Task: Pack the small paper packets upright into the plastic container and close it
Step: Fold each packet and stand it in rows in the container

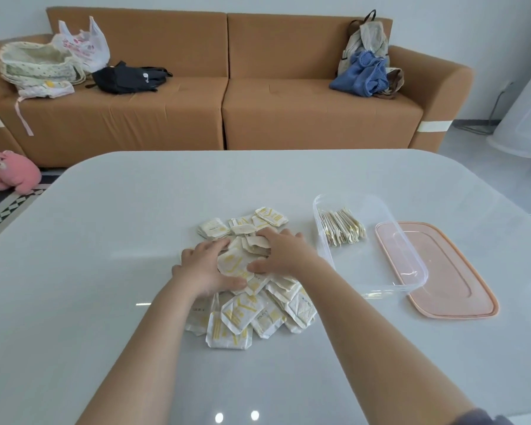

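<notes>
A loose pile of small white paper packets with yellow print (246,314) lies in the middle of the grey table. My left hand (203,268) and my right hand (284,251) sit on top of the pile, facing each other, and together grip a bunch of packets (232,263) between thumbs and curled fingers. To the right stands the clear plastic container (371,280), open, with a row of packets standing upright (341,230) at its far end. Its pink lid (451,280) lies flat on the table just right of it.
The grey table (120,271) has a rounded far edge. Behind it stands a brown sofa (227,111) with bags and clothes on it. A pink plush toy (16,174) lies on the floor at the left.
</notes>
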Motion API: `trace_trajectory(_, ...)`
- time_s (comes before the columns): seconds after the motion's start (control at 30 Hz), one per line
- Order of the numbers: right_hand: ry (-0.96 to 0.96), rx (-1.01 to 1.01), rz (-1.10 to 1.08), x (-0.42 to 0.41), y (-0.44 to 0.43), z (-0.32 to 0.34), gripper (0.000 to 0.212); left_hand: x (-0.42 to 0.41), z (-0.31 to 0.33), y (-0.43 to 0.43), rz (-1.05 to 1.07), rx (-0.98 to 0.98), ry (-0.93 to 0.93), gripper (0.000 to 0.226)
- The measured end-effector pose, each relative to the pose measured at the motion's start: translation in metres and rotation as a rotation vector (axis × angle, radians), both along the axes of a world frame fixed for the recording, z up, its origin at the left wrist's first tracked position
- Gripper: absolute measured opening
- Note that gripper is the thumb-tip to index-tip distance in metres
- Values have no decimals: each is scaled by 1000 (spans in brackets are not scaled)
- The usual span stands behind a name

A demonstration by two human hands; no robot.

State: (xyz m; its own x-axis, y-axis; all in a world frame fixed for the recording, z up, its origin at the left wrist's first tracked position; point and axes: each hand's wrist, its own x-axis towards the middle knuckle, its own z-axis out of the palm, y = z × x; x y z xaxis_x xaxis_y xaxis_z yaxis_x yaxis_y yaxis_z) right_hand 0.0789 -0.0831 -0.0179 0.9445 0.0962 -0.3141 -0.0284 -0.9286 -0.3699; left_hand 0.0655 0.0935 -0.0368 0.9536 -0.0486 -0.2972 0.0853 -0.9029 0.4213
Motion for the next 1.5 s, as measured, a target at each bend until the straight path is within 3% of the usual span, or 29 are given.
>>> trace_trajectory(0.13,-197,77,-65,-8,3,0,38,-5,-15,-4,165,-252,-242,43)
trace_trajectory(0.23,-316,168,-118,-13,-2,6,21,-17,-7,-6,249,-180,-385,16)
trace_trajectory(0.33,-409,349,-182,-20,-8,13,16,-24,8,-7,292,-206,-484,15)
trace_trajectory(0.47,-469,691,-370,-29,-12,26,6,-33,37,-11,393,-391,-545,17)
trace_trajectory(0.57,-362,1030,-551,-30,-13,30,6,-45,53,-17,444,-592,-455,12)
trace_trajectory(0.63,-249,1235,-632,-29,-12,31,5,-52,53,-20,476,-763,-356,21)
trace_trajectory(0.7,-225,1311,-661,-29,-11,35,6,-60,51,-25,504,-861,-285,26)
trace_trajectory(0.8,-240,1374,-703,-25,-12,40,10,-64,46,-30,533,-962,-234,14)
trace_trajectory(1.03,-254,1518,-740,-27,-9,40,16,-67,42,-35,594,-1072,-246,23)
trace_trajectory(1.2,-213,1605,-768,-35,-8,40,17,-70,30,-39,663,-1102,-230,13)
trace_trajectory(1.37,-51,1406,-644,-61,-8,31,21,-69,26,-41,698,-1184,-164,10)
trace_trajectory(1.5,-80,1237,-489,-74,-7,26,17,-67,30,-45,619,-1244,-140,11)
